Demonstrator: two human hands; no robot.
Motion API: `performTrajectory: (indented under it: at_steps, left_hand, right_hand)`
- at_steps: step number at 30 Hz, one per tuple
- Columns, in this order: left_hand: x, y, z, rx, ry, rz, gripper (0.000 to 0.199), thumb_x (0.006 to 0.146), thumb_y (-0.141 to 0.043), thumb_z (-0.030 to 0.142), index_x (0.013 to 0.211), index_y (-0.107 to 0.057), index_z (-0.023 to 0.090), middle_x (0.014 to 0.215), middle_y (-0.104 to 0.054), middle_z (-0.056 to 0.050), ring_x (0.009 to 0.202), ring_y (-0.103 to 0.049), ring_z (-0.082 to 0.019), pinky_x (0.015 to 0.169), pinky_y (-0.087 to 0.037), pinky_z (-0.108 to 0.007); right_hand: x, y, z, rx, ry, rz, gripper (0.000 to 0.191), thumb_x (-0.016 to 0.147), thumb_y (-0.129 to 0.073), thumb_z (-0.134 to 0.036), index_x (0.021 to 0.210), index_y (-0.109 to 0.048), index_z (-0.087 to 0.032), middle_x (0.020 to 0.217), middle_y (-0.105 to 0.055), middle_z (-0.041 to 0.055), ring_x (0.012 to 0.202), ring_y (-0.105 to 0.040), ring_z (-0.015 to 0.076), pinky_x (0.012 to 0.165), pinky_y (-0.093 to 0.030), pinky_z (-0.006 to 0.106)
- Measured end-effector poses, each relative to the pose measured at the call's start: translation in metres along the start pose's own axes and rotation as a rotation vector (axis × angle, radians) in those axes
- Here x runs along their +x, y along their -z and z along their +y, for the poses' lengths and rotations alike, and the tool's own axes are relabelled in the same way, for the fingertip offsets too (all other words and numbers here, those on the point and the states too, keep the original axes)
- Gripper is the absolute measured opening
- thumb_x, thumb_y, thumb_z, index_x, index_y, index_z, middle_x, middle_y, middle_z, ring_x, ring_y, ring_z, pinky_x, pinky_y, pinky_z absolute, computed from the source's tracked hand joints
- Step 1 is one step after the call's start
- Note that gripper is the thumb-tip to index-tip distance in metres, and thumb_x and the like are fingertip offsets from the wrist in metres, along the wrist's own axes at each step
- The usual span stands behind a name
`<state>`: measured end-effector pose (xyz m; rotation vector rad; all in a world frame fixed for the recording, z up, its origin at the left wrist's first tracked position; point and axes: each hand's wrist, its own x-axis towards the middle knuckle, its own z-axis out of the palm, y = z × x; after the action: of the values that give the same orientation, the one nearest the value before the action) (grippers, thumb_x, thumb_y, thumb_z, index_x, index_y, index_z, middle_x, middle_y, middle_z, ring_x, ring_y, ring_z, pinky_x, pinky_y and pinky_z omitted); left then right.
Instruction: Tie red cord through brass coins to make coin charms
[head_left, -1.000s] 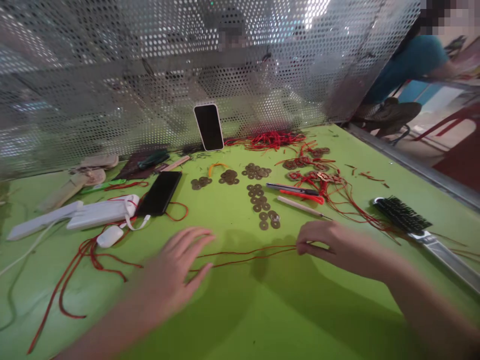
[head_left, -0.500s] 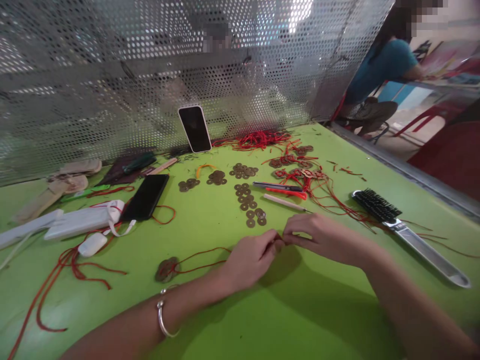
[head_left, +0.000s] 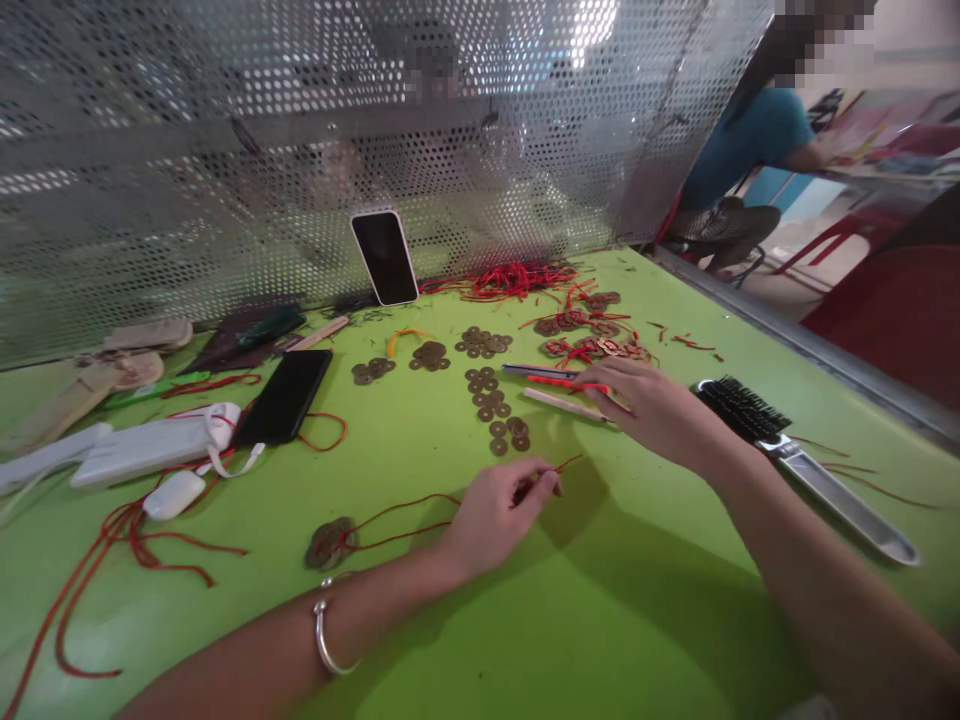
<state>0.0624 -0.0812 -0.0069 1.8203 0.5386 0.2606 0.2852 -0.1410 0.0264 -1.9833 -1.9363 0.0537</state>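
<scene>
**Left Hand [head_left: 501, 515] Pinched Red Cord [head_left: 409, 536], Right Hand [head_left: 637, 400] Hung at Red-Orange Tool [head_left: 555, 383]**

A silver bangle [head_left: 321, 640] circled a person's left wrist, nearest the camera, above a green table [head_left: 420, 650]. The thumb and fingers of the left hand were closed together on the red cord, a short end of which poked out past the fingertips. From the hand's other side, two strands ran back to a coin cluster [head_left: 330, 545], which lay on the table to the left, just beyond the bangle and well apart from the fingers.

Farther off, the right hand was over the red-orange tool, fingers bent downward; whether they gripped it could not be told. A grey cutter [head_left: 534, 371] and a pale stick [head_left: 559, 403] lay beside that tool, with loose coins [head_left: 491, 405] to their left and a hairbrush [head_left: 799, 465] to the right.

Beyond were red-tied coins [head_left: 574, 320], a heap of red strands [head_left: 517, 280] and a white-edged phone [head_left: 385, 258] leaning against a perforated metal screen [head_left: 300, 200]. A co-worker in a teal top [head_left: 750, 140] sat at far right.
</scene>
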Motion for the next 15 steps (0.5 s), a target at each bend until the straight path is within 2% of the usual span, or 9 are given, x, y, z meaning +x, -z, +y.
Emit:
performTrajectory:
  at_steps: [3, 7, 10, 12, 14, 15]
  left_hand:
    - [-0.001, 0.0, -0.002, -0.053, -0.017, 0.035, 0.035, 0.091, -0.041, 0.045, 0.082, -0.059, 0.016, 0.059, -0.046, 0.003, 0.048, -0.034, -0.009, 0.041, -0.022, -0.02]
    - [-0.004, 0.002, -0.003, -0.165, -0.044, 0.081, 0.032, 0.091, -0.041, 0.043, 0.081, -0.056, 0.017, 0.055, -0.039, 0.004, 0.046, -0.031, -0.009, 0.039, -0.02, -0.02]
    - [-0.005, 0.004, -0.001, -0.233, -0.074, 0.136, 0.029, 0.091, -0.043, 0.041, 0.08, -0.055, 0.018, 0.054, -0.038, 0.005, 0.046, -0.031, -0.009, 0.039, -0.02, -0.021]
    - [-0.005, 0.005, -0.001, -0.259, -0.091, 0.181, 0.027, 0.091, -0.043, 0.04, 0.08, -0.055, 0.018, 0.054, -0.037, 0.005, 0.046, -0.031, -0.009, 0.039, -0.02, -0.021]
    - [-0.005, 0.006, -0.001, -0.279, -0.11, 0.21, 0.027, 0.091, -0.043, 0.039, 0.08, -0.055, 0.018, 0.054, -0.036, 0.005, 0.046, -0.03, -0.009, 0.039, -0.02, -0.021]
    - [-0.005, 0.007, -0.002, -0.288, -0.119, 0.22, 0.026, 0.092, -0.043, 0.038, 0.08, -0.055, 0.018, 0.054, -0.036, 0.006, 0.045, -0.029, -0.009, 0.039, -0.019, -0.022]
  right_hand:
    - [0.023, -0.012, 0.011, -0.151, -0.009, 0.011, 0.028, 0.092, -0.038, -0.022, 0.109, -0.06, -0.018, 0.109, -0.06, 0.0101, 0.099, -0.057, 0.0252, 0.087, -0.044, 0.037]
    - [0.041, -0.029, 0.023, -0.174, -0.004, -0.021, 0.024, 0.087, -0.052, -0.028, 0.106, -0.063, -0.018, 0.101, -0.064, 0.0099, 0.093, -0.059, 0.0256, 0.082, -0.046, 0.035]
    - [0.042, -0.035, 0.023, -0.176, -0.003, -0.019, 0.023, 0.085, -0.056, -0.029, 0.103, -0.063, -0.017, 0.098, -0.063, 0.0109, 0.09, -0.06, 0.0267, 0.081, -0.046, 0.035]
    - [0.04, -0.033, 0.018, -0.196, -0.035, 0.032, 0.025, 0.087, -0.051, -0.029, 0.105, -0.06, -0.014, 0.103, -0.06, 0.0144, 0.092, -0.059, 0.0286, 0.08, -0.046, 0.038]
    - [0.036, -0.029, 0.01, -0.108, -0.093, 0.093, 0.029, 0.089, -0.047, -0.031, 0.111, -0.053, -0.014, 0.104, -0.058, 0.0156, 0.089, -0.059, 0.0275, 0.076, -0.046, 0.037]
    - [0.033, -0.027, 0.006, 0.011, -0.133, 0.102, 0.032, 0.09, -0.046, -0.035, 0.114, -0.049, -0.014, 0.099, -0.059, 0.0139, 0.082, -0.06, 0.0251, 0.07, -0.047, 0.035]
